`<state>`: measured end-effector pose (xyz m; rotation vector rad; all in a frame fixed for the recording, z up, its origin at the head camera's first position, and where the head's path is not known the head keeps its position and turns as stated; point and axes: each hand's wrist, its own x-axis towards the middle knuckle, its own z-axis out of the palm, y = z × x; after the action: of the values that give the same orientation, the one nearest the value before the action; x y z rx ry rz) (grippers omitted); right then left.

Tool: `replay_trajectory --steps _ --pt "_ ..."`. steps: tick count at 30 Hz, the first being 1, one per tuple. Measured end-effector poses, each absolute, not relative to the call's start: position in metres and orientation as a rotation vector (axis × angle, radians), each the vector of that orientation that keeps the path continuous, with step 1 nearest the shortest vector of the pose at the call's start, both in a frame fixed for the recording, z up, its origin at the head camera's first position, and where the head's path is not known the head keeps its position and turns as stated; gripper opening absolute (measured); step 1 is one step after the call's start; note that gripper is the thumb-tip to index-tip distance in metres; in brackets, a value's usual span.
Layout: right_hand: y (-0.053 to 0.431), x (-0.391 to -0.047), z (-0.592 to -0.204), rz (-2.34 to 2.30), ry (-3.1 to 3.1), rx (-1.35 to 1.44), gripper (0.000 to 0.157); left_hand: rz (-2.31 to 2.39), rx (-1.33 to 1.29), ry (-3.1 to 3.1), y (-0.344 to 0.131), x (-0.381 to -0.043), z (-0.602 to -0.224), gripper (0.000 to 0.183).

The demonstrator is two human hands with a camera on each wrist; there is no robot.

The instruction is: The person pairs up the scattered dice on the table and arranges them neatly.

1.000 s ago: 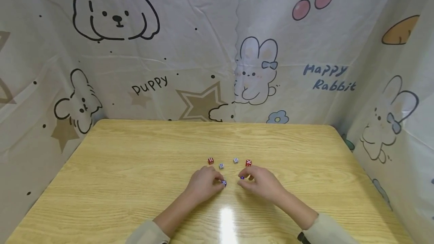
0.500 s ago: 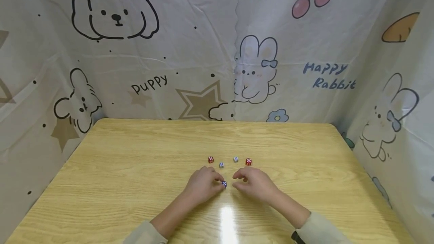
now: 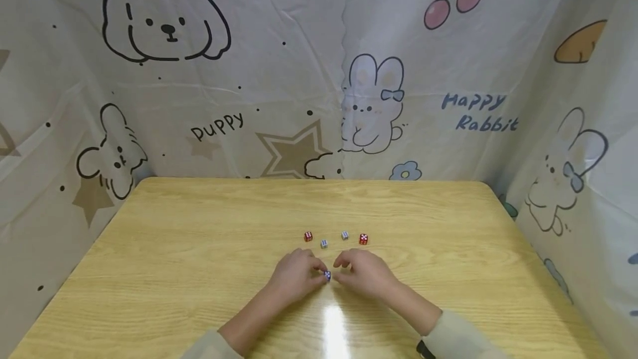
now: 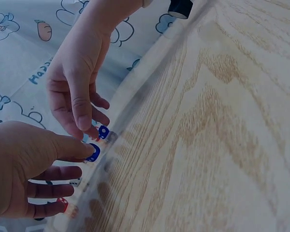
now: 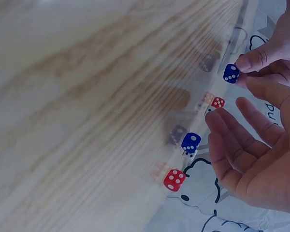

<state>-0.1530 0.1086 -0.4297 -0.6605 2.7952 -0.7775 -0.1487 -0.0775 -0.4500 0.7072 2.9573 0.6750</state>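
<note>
A small blue cubic die with white pips [image 3: 327, 275] is sitting at the fingertips of the left hand [image 3: 296, 273], whose thumb and forefinger are pinching it; whether its underside is touching the wood I cannot tell; the right hand [image 3: 365, 272] is facing it from just beside, thumb and forefinger parted by a moderate gap, the other fingers curving loosely and free; a second blue die with white pips [image 5: 190, 143] is resting near those curved fingers in the right wrist view, while in the head view the right hand is hiding it.

Only a slim space is separating the two sets of fingertips; the light-brown wood-grain tabletop [image 3: 199, 220] is stretching broadly to the left and right of the hands; its far edge is running straight between two rounded corners, well apart from the hands.

Four more dice are standing just beyond the hands, in the way on the far side; a red die with white pips [image 3: 308, 236] is lying beyond the left hand, a small white die [image 3: 324, 244] slightly nearer the person, another white die [image 3: 345, 235] to its right, and a second red die [image 3: 364, 239] beyond the right hand; a pale curtain with cartoon animals [image 3: 279, 82] is hanging behind the far edge and along both sides.
</note>
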Motion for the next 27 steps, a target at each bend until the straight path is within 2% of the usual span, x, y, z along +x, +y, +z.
replay_trajectory --steps 27 --pt "0.091 -0.151 -0.441 -0.652 2.860 -0.723 0.017 0.766 0.754 2.961 -0.084 -0.146 -0.454 0.014"
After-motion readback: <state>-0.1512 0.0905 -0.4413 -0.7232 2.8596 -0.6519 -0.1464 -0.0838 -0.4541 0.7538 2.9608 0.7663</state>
